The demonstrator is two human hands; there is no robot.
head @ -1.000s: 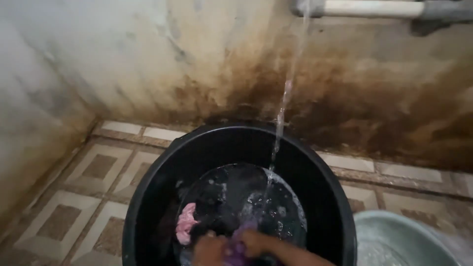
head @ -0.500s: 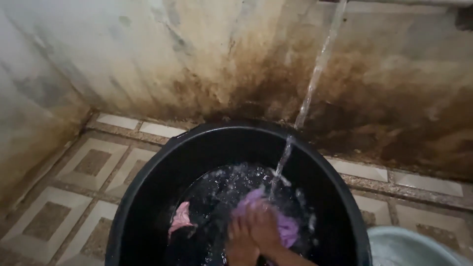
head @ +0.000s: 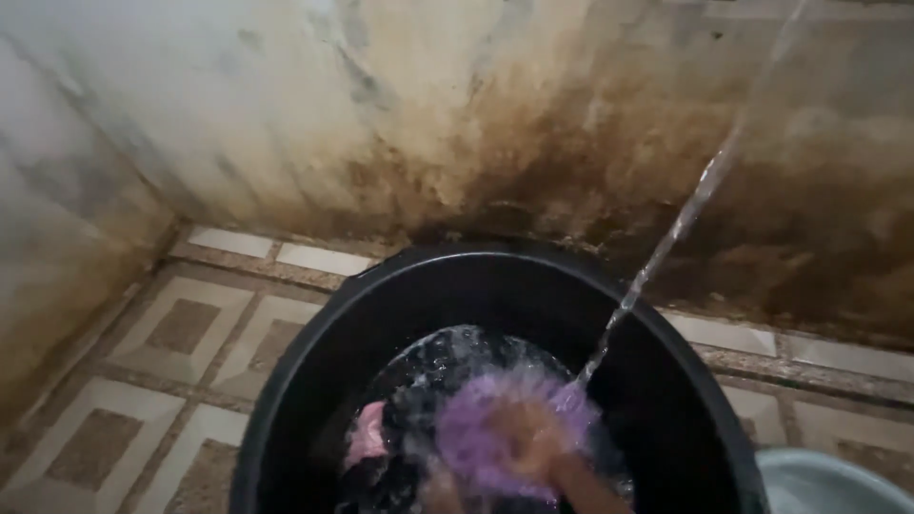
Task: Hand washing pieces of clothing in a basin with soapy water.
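Hand — blurred, low centre of the frame, pressed into a purple cloth inside the bucket; whether it is the left or the right cannot be told, nor whether the fingers are closed on the cloth or only laid against it. Forearm — runs off the lower edge, just right of centre. Second hand — only a dim skin-toned patch at the bottom edge, too blurred to tell. Purple cloth: bunched, wet, sitting in the water at the lower middle, directly under the falling stream. Pink cloth: small piece just left of the purple one, partly sunk. Black bucket: round, wide, fills the lower centre, part full of splashing water. Water stream: thin, slanting from the upper right down to the purple cloth. Pale basin: rim only, lower right corner, beside the bucket. Tiled floor: patterned squares, left and lower left. Wall: pale above, heavily brown-stained towards the floor, across the upper frame.
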